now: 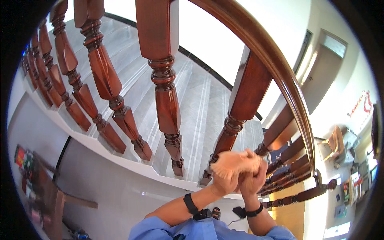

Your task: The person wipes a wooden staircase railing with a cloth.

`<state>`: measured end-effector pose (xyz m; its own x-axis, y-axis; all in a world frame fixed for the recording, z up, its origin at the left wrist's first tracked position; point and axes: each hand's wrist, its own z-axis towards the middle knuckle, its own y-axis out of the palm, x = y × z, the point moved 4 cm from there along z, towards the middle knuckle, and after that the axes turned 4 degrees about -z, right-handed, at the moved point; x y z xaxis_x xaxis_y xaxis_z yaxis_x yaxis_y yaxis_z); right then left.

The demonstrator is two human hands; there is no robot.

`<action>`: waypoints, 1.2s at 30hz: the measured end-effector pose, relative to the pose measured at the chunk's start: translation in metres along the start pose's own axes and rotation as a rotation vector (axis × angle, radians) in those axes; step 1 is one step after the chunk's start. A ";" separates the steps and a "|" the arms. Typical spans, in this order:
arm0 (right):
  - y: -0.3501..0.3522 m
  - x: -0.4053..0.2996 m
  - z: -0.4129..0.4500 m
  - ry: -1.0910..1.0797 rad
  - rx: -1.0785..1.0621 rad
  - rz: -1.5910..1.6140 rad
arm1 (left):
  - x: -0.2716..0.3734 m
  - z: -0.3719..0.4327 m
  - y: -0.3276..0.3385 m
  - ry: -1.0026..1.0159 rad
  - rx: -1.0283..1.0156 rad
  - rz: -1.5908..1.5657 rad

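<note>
A peach-coloured fluffy cloth (232, 162) is bunched up between my two hands, in front of a dark red wooden baluster (223, 139). My left hand (224, 183) grips the lower left part of it. On the other side, my right hand (254, 179) is closed around the cloth close to my left. Some of the fingers are hidden by the cloth and blurred. Above and to the right curves the glossy wooden handrail (270, 54); neither hand is on it. Both wrists wear black straps.
Several turned balusters (166, 105) line the grey stair treads (135, 81) to the left. More balusters run rightward to a newel with a rounded end (331, 184). A wooden table (54, 207) stands lower left. A wooden chair (334, 142) and a door (322, 69) are far right.
</note>
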<state>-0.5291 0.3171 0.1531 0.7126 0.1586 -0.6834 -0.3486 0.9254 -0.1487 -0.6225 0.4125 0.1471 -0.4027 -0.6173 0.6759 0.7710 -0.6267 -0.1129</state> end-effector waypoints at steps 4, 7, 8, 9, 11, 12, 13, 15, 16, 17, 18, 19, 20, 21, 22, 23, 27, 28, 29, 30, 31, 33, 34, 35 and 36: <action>0.029 -0.059 0.052 -0.165 0.092 -0.071 | 0.055 0.058 -0.063 0.282 0.227 0.187; 0.043 -0.104 0.098 -0.119 0.177 -0.106 | 0.070 0.122 -0.077 0.300 0.321 0.035; 0.053 -0.115 0.111 0.049 0.151 -0.006 | 0.080 0.145 -0.089 0.350 0.322 0.028; 0.058 -0.127 0.126 0.095 0.123 0.125 | 0.095 0.166 -0.094 0.424 0.383 0.128; 0.064 -0.132 0.152 0.211 0.096 0.554 | 0.113 0.205 -0.079 0.134 0.246 -0.219; 0.072 -0.135 0.159 0.401 0.057 0.871 | 0.119 0.214 -0.077 0.074 0.234 -0.202; 0.072 -0.133 0.163 0.321 0.014 0.790 | 0.118 0.217 -0.068 0.203 0.282 -0.181; 0.087 -0.115 0.170 -0.004 0.043 0.420 | 0.092 0.209 -0.061 0.165 0.213 -0.008; 0.098 -0.106 0.166 -0.012 -0.006 0.275 | 0.075 0.201 -0.064 0.149 0.227 0.013; 0.114 -0.100 0.161 -0.031 -0.062 0.135 | 0.054 0.192 -0.071 0.122 0.242 0.045; 0.119 -0.089 0.157 -0.053 -0.101 -0.014 | 0.034 0.182 -0.077 0.088 0.267 0.073; 0.116 -0.100 0.149 -0.203 0.045 0.168 | 0.019 0.171 -0.087 0.061 0.291 0.115; 0.119 -0.083 0.140 -0.229 0.069 0.269 | 0.008 0.162 -0.097 0.046 0.320 0.163; 0.126 -0.076 0.129 -0.048 0.062 0.475 | 0.001 0.149 -0.105 0.038 0.352 0.220; 0.129 -0.063 0.113 -0.098 0.011 0.393 | -0.006 0.134 -0.108 0.036 0.378 0.276; 0.129 -0.047 0.098 -0.146 -0.047 0.311 | -0.014 0.120 -0.106 0.034 0.395 0.324; 0.102 0.003 0.043 0.198 -0.307 0.414 | -0.035 0.061 -0.076 0.027 0.385 0.462; 0.100 0.020 0.027 0.231 -0.260 0.402 | -0.036 0.050 -0.063 0.024 0.348 0.473; 0.110 0.033 0.006 0.202 -0.242 0.424 | -0.037 0.039 -0.055 0.012 0.312 0.479; 0.118 0.043 -0.009 0.165 -0.233 0.450 | -0.040 0.029 -0.049 0.003 0.283 0.479; 0.119 0.048 -0.015 0.188 -0.208 0.449 | -0.043 0.021 -0.042 -0.009 0.250 0.475; 0.120 0.051 -0.021 0.134 -0.178 0.421 | -0.051 0.011 -0.028 -0.030 0.191 0.450; 0.118 0.049 -0.018 0.096 -0.082 0.398 | -0.053 0.008 -0.022 -0.035 0.159 0.427; 0.119 0.050 -0.019 0.112 -0.062 0.386 | -0.056 0.005 -0.019 -0.046 0.134 0.408; 0.120 0.048 -0.019 0.107 -0.081 0.400 | -0.059 0.003 -0.017 -0.051 0.112 0.389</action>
<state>-0.5480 0.4294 0.0889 0.4458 0.4593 -0.7683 -0.6346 0.7675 0.0906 -0.6110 0.4608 0.1113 -0.0472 -0.7720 0.6339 0.9110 -0.2935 -0.2897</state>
